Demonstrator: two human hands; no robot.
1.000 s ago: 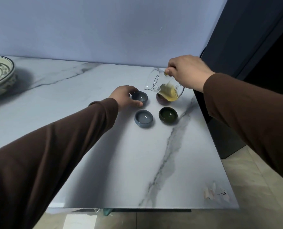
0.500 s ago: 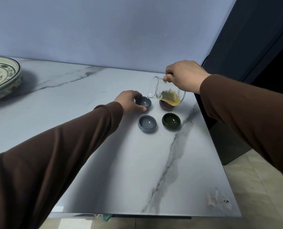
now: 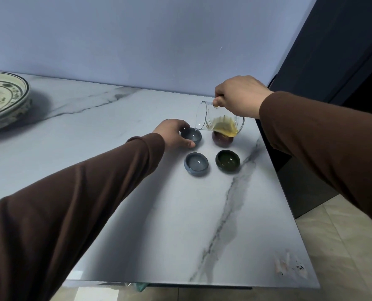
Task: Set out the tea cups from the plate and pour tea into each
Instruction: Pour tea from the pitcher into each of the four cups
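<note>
Table edge (image 3: 180, 283): white marble-look top with a grey vein running up toward the cups; scuffed patch near the right front corner.
Sleeves: brown, both arms reaching forward from the near corners of the view.
Blue-grey cup (image 3: 196, 164): nearest of the four, upright, front-left of the group; apart from both hands, just below the left thumb.
Dark green cup (image 3: 227, 160): upright, beside the blue-grey cup on its right; glossy inside, contents not clear.
Left hand (image 3: 173, 133): curled partly round the left side of the far-left cup — thumb along its near wall, fingers behind its far wall; steadying hold, cup resting on the table.
Grey cup (image 3: 191, 135): back-left of the group, upright, touching the left hand; pitcher lip directly above its right rim.
Brown cup (image 3: 222, 139): back-right, under the pitcher body, partly hidden by it.
Glass pitcher (image 3: 219, 118): clear, tipped steeply to the left, mouth low over the grey cup; yellow tea pooled in the lower side — stream into the cup not discernible.
Right hand (image 3: 239, 96): closed on the pitcher from above, thumb and fingers pinching at its upper rim or handle; exact grip point hidden.
Plate (image 3: 17, 98): patterned, far left, well apart from the cups.
Wall (image 3: 137, 40): plain pale blue behind the table.
</note>
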